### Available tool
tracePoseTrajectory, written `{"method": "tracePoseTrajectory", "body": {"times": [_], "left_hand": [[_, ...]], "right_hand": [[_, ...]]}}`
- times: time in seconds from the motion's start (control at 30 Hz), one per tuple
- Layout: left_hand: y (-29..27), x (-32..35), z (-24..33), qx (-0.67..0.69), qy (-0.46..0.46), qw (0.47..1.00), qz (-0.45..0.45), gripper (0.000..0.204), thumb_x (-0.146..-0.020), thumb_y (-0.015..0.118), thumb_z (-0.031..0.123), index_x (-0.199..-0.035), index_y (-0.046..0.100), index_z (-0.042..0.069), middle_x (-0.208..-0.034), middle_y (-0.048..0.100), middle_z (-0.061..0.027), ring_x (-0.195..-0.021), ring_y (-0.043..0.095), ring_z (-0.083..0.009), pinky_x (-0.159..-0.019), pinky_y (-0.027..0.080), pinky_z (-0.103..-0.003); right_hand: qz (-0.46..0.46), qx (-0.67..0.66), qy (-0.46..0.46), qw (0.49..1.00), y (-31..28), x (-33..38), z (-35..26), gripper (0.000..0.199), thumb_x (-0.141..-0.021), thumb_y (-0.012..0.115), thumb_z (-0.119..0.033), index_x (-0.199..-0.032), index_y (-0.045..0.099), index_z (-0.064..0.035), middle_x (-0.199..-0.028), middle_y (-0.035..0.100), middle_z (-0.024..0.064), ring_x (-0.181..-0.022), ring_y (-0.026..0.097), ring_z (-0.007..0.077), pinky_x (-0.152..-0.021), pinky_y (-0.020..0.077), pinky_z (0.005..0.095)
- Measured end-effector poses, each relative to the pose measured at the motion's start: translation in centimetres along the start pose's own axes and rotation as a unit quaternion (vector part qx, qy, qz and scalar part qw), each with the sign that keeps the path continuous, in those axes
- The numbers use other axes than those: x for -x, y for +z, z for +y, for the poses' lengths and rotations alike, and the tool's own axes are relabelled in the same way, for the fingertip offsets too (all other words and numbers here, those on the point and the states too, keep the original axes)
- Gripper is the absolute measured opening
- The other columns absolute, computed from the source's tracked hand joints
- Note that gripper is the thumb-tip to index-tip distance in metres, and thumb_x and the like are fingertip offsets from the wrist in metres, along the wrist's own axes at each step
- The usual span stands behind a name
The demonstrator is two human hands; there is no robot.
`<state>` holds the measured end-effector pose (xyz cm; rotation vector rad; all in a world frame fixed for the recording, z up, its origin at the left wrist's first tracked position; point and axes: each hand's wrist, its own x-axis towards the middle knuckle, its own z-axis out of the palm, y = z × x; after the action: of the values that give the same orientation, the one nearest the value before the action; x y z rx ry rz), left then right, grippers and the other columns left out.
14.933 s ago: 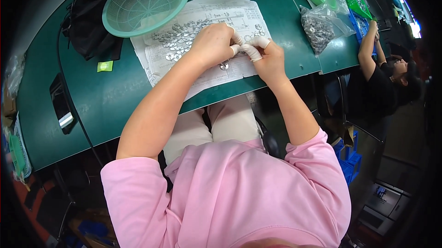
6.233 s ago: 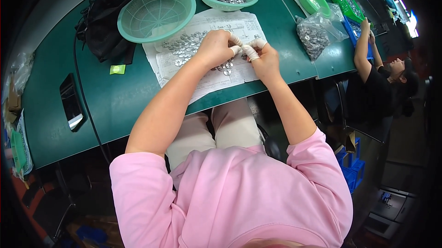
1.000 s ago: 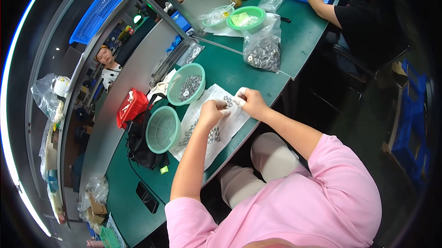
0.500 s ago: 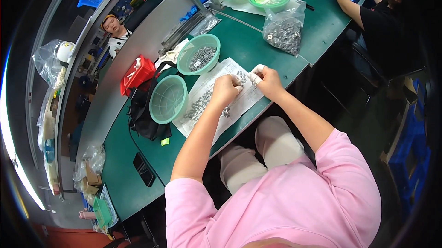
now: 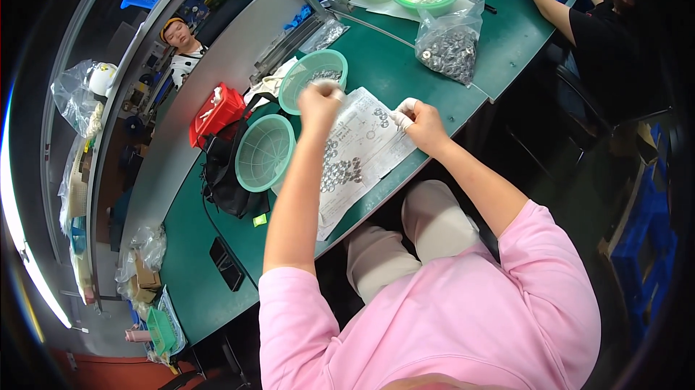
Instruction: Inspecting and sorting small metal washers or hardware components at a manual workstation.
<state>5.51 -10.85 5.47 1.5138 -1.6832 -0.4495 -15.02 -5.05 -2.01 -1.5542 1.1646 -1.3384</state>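
Left hand blurred, its grip unclear, raised over a printed sheet; right hand pinches something too small to identify.

Bright overhead light, strong fisheye bending, dark vignetted rim, slight motion blur.

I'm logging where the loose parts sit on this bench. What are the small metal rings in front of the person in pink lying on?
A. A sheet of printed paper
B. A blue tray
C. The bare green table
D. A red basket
A: the small metal rings lie scattered on the sheet of printed paper spread on the green table, between the left hand and right hand.
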Motion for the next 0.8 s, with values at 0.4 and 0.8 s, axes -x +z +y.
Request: {"method": "tracePoseTrajectory", "body": {"times": [0.4, 0.8], "left_hand": [[4.6, 2.0, 0.1, -0.153, 0.169, 0.962, -0.151, 0.019, -0.074, 0.064, 0.007, -0.091, 0.069, 0.002, -0.090, 0.067, -0.0171, -0.082, 0.065, -0.0291, -0.075, 0.050, -0.036], [5.7, 1.5, -0.9, -0.033, 0.032, 0.965, -0.258, 0.018, -0.074, 0.070, 0.016, -0.083, 0.070, 0.001, -0.070, 0.067, -0.0082, -0.058, 0.061, -0.0133, -0.055, 0.047, -0.029]], "right_hand": [[0.015, -0.011, 0.004, 1.000, -0.1, -0.1, 0.0, 0.018, -0.085, 0.066, -0.016, -0.077, 0.059, -0.0005, -0.065, 0.059, 0.0017, -0.058, 0.051, 0.0075, -0.053, 0.0425, 0.0256], [0.053, -0.018, -0.062, 0.996, 0.3, -0.6, 1.7, 0.016, -0.078, 0.064, -0.019, -0.079, 0.063, -0.0027, -0.075, 0.064, 0.0164, -0.069, 0.063, 0.0301, -0.061, 0.0480, 0.0379]]}}
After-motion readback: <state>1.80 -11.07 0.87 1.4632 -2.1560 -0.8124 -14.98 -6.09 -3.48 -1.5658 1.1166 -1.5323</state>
